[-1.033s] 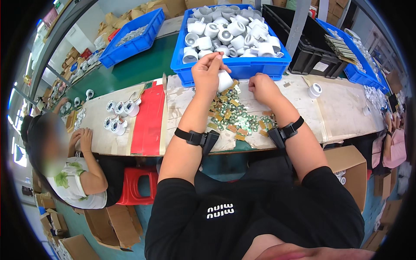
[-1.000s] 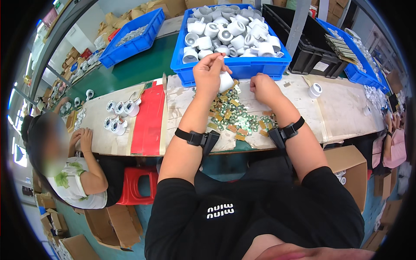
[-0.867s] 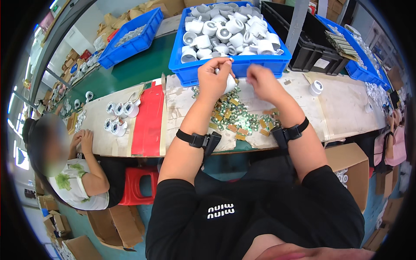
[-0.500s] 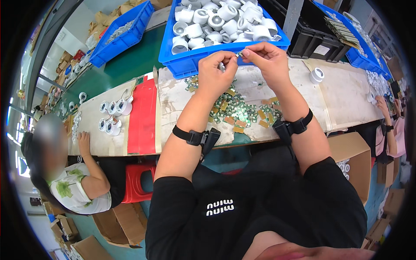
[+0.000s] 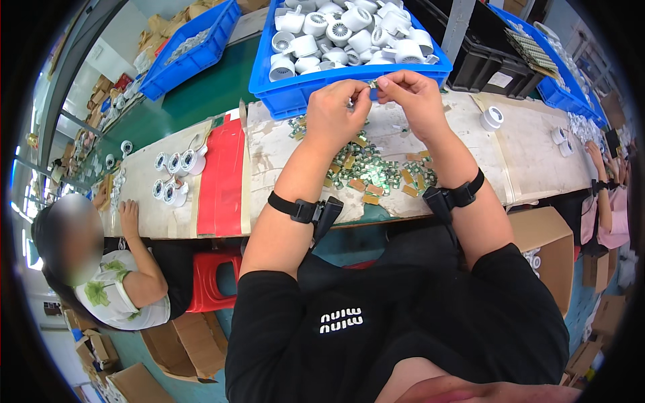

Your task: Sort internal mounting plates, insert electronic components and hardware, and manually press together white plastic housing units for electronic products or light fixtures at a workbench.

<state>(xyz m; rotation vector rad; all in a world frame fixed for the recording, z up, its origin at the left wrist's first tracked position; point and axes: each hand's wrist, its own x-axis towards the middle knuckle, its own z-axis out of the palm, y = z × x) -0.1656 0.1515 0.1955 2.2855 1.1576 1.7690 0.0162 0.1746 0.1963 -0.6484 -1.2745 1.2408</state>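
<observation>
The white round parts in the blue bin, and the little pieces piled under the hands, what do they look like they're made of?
White round parts: likely moulded plastic, matte, uniform white with fine slotted grilles. Blue bin: rigid plastic, smooth with a slight sheen. Small pieces: too small to be sure; glinting silver-green and tan surfaces suggest metal or small circuit parts.

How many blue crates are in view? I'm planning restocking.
3: one blue crate of white parts just beyond the hands, one at far left on the green belt, one at far right. Others may be hidden.
</observation>
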